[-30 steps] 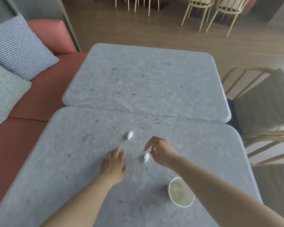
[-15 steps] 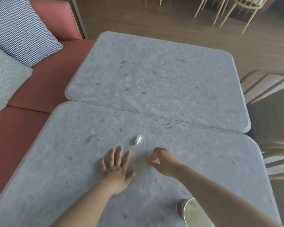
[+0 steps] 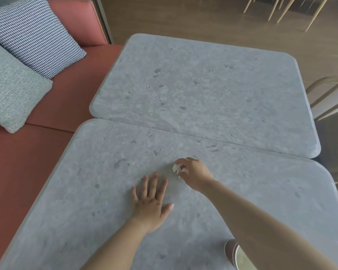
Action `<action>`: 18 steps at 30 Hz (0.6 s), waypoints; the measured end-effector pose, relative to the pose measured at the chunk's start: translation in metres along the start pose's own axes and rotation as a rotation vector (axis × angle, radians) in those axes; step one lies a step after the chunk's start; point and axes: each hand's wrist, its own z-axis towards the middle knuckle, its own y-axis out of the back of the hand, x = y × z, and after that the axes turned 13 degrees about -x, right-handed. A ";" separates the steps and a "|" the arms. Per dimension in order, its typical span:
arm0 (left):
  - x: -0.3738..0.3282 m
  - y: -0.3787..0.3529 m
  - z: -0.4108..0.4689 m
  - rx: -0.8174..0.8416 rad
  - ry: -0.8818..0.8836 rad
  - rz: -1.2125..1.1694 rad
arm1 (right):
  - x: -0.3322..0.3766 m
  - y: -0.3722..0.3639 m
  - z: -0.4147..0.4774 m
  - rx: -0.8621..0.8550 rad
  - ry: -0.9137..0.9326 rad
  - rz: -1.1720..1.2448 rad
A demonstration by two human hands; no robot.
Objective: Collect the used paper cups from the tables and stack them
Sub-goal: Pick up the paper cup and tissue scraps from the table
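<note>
The right hand is pinching crumpled tissue in curled fingers; the left hand is lying flat, fingers spread, on the table.

left hand bare | right hand bare | forearms bare, unsleeved

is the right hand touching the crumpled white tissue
Touching. The head view shows the right hand with its fingers curled round the crumpled tissue, pinching it, with no gap between them.
</note>
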 end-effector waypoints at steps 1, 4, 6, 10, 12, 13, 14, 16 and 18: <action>0.000 -0.002 -0.002 -0.043 0.000 -0.004 | -0.001 -0.001 -0.001 -0.024 0.003 0.003; 0.000 -0.006 -0.008 -0.165 0.007 -0.010 | -0.004 -0.001 -0.007 -0.043 0.004 0.005; 0.001 -0.006 -0.009 -0.203 0.004 -0.009 | -0.010 0.002 -0.015 -0.031 -0.031 0.014; -0.002 0.002 -0.007 -0.166 0.018 -0.030 | -0.017 0.021 -0.036 -0.027 -0.084 0.010; -0.008 0.015 -0.005 -0.128 0.022 -0.054 | -0.017 0.034 -0.050 -0.035 -0.079 0.016; -0.013 0.024 -0.006 -0.128 0.012 -0.108 | -0.017 0.041 -0.057 -0.047 -0.076 0.023; -0.020 0.034 -0.008 -0.141 -0.011 -0.201 | -0.016 0.048 -0.065 -0.060 -0.073 0.031; -0.039 0.054 -0.016 -0.162 -0.083 -0.420 | -0.015 0.065 -0.084 -0.076 -0.072 0.056; -0.066 0.073 -0.032 -0.157 -0.131 -0.575 | -0.015 0.081 -0.110 -0.080 -0.092 0.067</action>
